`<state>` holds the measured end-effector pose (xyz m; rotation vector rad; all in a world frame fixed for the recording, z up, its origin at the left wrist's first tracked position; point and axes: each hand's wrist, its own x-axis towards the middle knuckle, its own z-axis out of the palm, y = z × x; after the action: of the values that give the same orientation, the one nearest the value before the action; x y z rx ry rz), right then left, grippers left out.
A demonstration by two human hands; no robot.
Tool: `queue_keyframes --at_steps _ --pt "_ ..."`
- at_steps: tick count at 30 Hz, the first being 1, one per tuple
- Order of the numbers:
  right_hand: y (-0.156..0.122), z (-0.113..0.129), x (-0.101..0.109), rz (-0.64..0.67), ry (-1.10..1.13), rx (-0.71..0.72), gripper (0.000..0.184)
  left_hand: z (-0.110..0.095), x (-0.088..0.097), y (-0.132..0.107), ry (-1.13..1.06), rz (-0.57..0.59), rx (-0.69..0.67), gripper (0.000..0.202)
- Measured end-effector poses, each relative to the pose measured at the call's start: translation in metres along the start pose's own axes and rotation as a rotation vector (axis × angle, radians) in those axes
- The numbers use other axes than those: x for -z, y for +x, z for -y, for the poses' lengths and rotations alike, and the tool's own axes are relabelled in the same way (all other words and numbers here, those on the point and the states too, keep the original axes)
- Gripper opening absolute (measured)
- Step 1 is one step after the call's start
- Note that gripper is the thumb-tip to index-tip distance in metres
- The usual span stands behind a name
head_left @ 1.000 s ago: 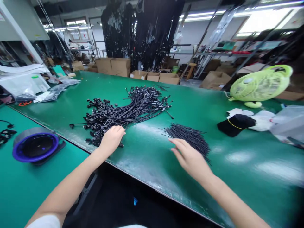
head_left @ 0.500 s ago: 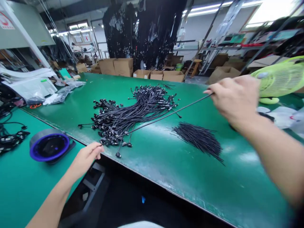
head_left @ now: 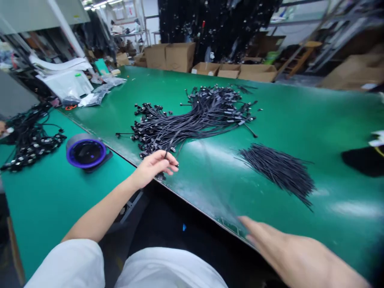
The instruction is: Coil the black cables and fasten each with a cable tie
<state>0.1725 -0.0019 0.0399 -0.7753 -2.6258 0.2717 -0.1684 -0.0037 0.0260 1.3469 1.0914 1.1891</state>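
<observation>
1. L hand (head_left: 154,168): at near end of cable bundle, over front edge of main bench. Fingers curled loosely, slightly apart, thumb opposed; black connector ends lay right at fingertips (head_left: 168,157). Could not tell if clamped on a cable.
2. R hand (head_left: 270,244): low at 5 o'clock from L hand, over front edge of bench, motion-blurred. Fingers (head_left: 249,229) extended, close together, nothing seen in them. Touching bench or not: cannot tell.
3. Black cable bundle (head_left: 204,120): lay flat on green bench top (head_left: 330,120), at 12 o'clock from L hand, connectors fanned at both ends, near end touching L hand.
4. Loose thin black cables (head_left: 276,174): separate fan-shaped pile, 12 o'clock from R hand, well apart from bundle.
5. Surroundings: round blue-rimmed dish (head_left: 86,153) on lower green bench (head_left: 45,212), 9 o'clock from L hand. Tangled black cables w/ connectors (head_left: 31,146) at 9 o'clock from dish. Plastic bags (head_left: 103,90) at far end of bench, 10 o'clock from bundle. Cardboard boxes (head_left: 180,56) on floor beyond bench, 12 o'clock. Black cloth (head_left: 364,160) at 3 o'clock edge of view.
</observation>
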Motion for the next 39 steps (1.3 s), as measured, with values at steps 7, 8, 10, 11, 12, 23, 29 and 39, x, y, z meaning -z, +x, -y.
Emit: queue_keyframes --at_steps 7,8,10,11,12,23,29,39 --pt "0.038 -0.003 0.015 -0.034 -0.309 -0.046 0.039 -0.01 -0.065 -0.023 0.175 0.596 0.221 0.031" --pt "0.038 -0.019 0.018 -0.051 -0.31 -0.107 0.042 -0.009 -0.061 -0.025 0.081 0.587 0.3 0.032" --pt "0.029 -0.054 0.021 -0.095 -0.274 -0.212 0.05 -0.005 -0.047 -0.026 -0.136 0.53 0.379 0.033" --pt "0.021 -0.07 0.021 -0.125 -0.257 -0.251 0.052 -0.002 -0.039 -0.025 -0.248 0.488 0.379 0.033" --pt "0.011 -0.084 0.02 -0.156 -0.244 -0.285 0.052 0.0 -0.031 -0.023 -0.35 0.434 0.368 0.033" --pt "-0.009 -0.006 -0.027 -0.04 -0.087 0.131 0.025 0.013 -0.05 0.001 -0.548 0.035 0.33 0.04" --pt "0.014 0.016 -0.014 -0.08 0.003 0.12 0.023 0.017 -0.06 0.002 -0.52 0.031 0.376 0.046" --pt "0.024 0.013 -0.032 0.108 0.306 0.075 0.03 0.02 -0.076 -0.014 -0.013 0.312 0.183 0.032"
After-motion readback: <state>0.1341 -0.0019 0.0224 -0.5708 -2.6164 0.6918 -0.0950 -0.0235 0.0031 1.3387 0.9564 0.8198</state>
